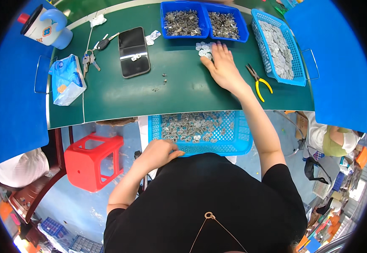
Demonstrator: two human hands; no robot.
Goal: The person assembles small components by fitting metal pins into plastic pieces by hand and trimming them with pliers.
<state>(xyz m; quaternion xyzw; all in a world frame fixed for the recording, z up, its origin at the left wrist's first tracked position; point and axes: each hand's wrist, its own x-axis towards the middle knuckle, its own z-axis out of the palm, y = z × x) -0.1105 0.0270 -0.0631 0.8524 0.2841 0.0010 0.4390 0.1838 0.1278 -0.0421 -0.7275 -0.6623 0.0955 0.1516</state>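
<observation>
My right hand [224,71] lies on the green table with its fingers stretched out. Its fingertips touch or nearly touch a small cluster of flat, pale pieces [204,48]. At the near-left corner of a light-blue plastic basket [240,145], my left hand [159,152] is curled closed against the rim. Whatever its fingers hold, if anything, is hidden. Many small flat metal pieces [192,127] are spread inside this basket, which sits low between my body and the table edge. Two dark-blue bins [165,34] of small metal parts stand just beyond my right hand.
Yellow-handled pliers [259,83] lie right of my right hand, beside a light-blue basket [290,81] full of flat pieces. On the left are a phone [133,46], keys [90,60], a tissue pack [67,80] and a cup [44,27]. A red stool [82,168] stands on the floor.
</observation>
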